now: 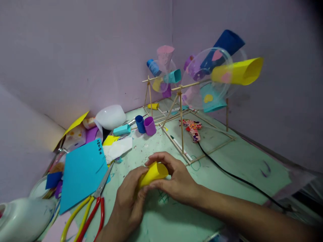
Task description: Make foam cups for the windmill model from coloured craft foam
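A rolled yellow paper tube [153,174] is held between both hands above the pale green tabletop [176,222]. My left hand [131,191] grips its near left end, fingers wrapped round it. From the right, my right hand [174,176] pinches the tube's other end, where its round opening shows. Left of my left hand lie scissors [97,195] with one yellow and one red handle, blades pointing away. Beyond the hands, a dark blue paper tube [140,124] and a purple paper tube [150,126] stand side by side, near a light blue paper tube [121,130].
A large stick-framed wheel [207,80] with paper cups stands at right, a smaller wheel [164,72] behind it. A patterned glue gun [193,129] trails a black cord [232,174]. Blue paper [82,171], a white bottle [111,117] and a jug [27,218] crowd the left.
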A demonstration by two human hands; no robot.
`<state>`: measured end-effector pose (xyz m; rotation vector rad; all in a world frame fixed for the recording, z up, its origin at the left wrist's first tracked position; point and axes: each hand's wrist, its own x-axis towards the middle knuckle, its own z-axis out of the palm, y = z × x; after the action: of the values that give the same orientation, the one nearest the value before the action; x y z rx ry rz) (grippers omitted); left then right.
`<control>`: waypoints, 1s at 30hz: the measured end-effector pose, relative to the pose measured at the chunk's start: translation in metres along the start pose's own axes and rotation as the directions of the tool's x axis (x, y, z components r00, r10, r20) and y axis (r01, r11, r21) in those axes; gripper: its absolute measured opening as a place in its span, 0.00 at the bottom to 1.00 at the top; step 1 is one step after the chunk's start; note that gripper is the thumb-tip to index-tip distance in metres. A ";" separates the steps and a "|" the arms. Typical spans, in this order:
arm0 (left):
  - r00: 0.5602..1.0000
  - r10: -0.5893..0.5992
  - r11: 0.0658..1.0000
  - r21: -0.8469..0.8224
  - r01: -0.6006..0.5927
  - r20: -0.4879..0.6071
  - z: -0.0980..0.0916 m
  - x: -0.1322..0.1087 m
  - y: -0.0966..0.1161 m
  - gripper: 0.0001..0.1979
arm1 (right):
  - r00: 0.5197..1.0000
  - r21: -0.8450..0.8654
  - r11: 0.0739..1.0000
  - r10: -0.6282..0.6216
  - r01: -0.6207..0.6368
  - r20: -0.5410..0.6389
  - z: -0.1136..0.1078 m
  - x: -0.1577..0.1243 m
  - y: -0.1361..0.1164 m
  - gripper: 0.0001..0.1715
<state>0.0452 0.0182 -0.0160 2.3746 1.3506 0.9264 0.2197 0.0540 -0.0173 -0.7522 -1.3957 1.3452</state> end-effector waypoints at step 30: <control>0.987 -0.160 0.981 -0.105 0.162 0.026 0.004 0.003 0.002 0.12 | 0.998 -0.047 0.997 -0.067 0.067 -0.004 -0.004 -0.001 -0.006 0.26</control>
<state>0.0497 0.0202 -0.0168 2.1535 1.4249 0.9055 0.2247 0.0537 -0.0126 -0.7329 -1.4403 1.2612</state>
